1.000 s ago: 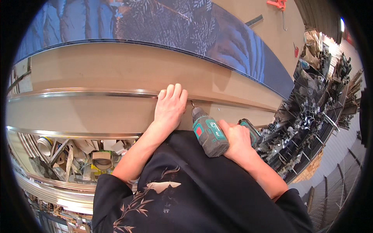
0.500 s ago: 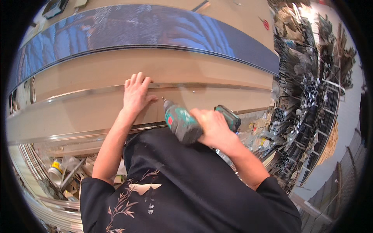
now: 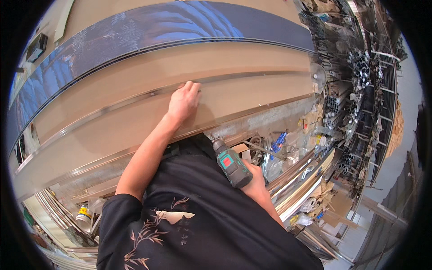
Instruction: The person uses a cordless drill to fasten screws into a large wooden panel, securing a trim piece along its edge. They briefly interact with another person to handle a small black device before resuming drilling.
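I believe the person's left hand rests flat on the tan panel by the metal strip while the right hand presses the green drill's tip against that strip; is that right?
Not quite. In the head view the left hand does rest on the tan panel by the metal strip, but the right hand holds the green drill off the panel, near the body, its tip touching nothing.

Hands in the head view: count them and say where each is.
2. The left hand lies flat on the metal strip of the beige panel; the right hand grips a green cordless drill below.

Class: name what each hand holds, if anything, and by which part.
The right hand grips the green cordless drill by its handle. The left hand holds nothing; it rests on the tan panel.
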The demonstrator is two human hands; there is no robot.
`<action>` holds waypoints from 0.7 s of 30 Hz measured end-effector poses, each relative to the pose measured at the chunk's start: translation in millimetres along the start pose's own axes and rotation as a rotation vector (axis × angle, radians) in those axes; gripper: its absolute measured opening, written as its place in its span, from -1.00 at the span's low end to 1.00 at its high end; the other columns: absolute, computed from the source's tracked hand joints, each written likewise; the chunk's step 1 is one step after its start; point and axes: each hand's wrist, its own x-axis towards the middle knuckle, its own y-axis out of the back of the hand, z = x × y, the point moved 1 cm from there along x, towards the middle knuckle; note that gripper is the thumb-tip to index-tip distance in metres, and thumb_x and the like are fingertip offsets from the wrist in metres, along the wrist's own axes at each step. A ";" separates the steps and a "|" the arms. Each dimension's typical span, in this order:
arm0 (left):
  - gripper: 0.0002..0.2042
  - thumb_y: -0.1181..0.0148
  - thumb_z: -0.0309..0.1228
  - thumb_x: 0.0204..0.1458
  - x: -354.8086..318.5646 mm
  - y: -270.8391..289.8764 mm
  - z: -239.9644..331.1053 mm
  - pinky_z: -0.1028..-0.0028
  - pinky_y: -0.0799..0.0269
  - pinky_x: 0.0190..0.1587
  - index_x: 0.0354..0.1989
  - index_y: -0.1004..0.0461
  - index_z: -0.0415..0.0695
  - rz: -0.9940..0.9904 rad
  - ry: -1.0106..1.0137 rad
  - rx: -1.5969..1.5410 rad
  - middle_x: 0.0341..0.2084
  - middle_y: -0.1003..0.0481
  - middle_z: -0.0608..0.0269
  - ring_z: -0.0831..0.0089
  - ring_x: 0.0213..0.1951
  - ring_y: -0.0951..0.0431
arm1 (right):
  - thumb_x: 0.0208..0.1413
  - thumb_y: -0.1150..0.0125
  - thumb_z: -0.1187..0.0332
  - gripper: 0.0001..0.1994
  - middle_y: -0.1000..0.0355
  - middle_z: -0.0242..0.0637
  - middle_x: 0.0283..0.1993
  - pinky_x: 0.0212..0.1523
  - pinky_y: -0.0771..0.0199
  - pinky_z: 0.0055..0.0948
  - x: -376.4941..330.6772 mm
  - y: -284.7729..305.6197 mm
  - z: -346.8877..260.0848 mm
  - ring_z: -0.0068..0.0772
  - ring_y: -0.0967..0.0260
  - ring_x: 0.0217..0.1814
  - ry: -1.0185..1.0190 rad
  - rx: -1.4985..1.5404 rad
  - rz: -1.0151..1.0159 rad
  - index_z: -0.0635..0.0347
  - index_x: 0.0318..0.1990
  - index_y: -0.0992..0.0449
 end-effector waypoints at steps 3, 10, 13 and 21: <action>-0.89 -0.29 -0.40 0.13 2.3 -1.2 -2.3 0.17 -0.56 -0.29 -0.23 -0.56 -0.13 0.018 0.038 -0.024 -0.36 -0.52 0.01 0.00 -0.35 -0.58 | -0.09 -0.49 0.44 -0.42 -0.63 0.02 -0.10 -0.03 -0.60 -0.24 -9.2 -7.8 6.8 0.05 -0.64 -0.05 -0.058 0.023 0.048 0.24 0.18 -0.54; -0.82 -0.32 -0.30 0.27 -43.8 31.0 28.7 0.60 -0.41 -0.45 -0.25 -0.61 -0.17 -0.231 0.877 -1.197 -0.49 -0.59 0.39 0.65 -0.54 -0.51 | -0.03 -0.47 0.43 -0.43 -0.62 0.03 -0.02 -0.03 -0.61 -0.28 -3.6 -15.9 26.9 -0.07 -0.67 -0.05 0.143 0.209 0.092 0.37 0.19 -0.52; -0.84 -0.26 -0.31 0.32 -74.7 38.9 35.4 0.59 -0.40 -0.43 -0.20 -0.56 -0.15 -0.301 1.006 -1.449 -0.43 -0.57 0.39 0.65 -0.51 -0.48 | -0.11 -0.49 0.47 -0.46 -0.62 0.05 -0.07 -0.08 -0.62 -0.25 9.0 -9.5 16.7 0.01 -0.66 -0.10 0.298 0.181 0.059 0.41 0.10 -0.55; -0.86 -0.17 -0.32 0.37 -107.3 49.7 49.8 0.57 -0.41 -0.38 -0.18 -0.49 -0.12 -0.227 1.045 -1.815 -0.42 -0.50 0.39 0.62 -0.46 -0.43 | -0.09 -0.45 0.50 -0.56 -0.60 0.02 -0.19 -0.16 -0.58 -0.23 23.3 -12.3 12.0 0.06 -0.62 -0.19 0.447 0.097 -0.027 0.40 0.01 -0.55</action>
